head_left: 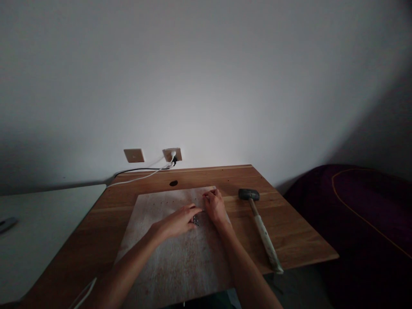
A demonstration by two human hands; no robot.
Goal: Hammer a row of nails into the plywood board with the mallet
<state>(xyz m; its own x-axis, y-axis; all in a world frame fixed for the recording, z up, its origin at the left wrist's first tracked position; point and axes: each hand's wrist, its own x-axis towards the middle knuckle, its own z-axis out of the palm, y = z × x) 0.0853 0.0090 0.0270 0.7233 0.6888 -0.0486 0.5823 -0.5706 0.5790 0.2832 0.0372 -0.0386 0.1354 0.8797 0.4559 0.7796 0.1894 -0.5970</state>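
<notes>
We find the left hand (175, 222) held flat, fingers extended and close together, its fingertips just beside a small cluster of metal pieces (195, 220) at centre frame; their exact kind is too small to tell. The right hand (215, 206) sits up and to the right of the cluster, fingers curled toward the thumb; whether they pinch anything we cannot tell. Both hands rest on a pale panel (174, 274) marked with rows of small dark dots. It lies flat on a wooden desk (199, 176), giving a level working surface. A rubber mallet (259, 227) lies right of the panel, within easy reach.
</notes>
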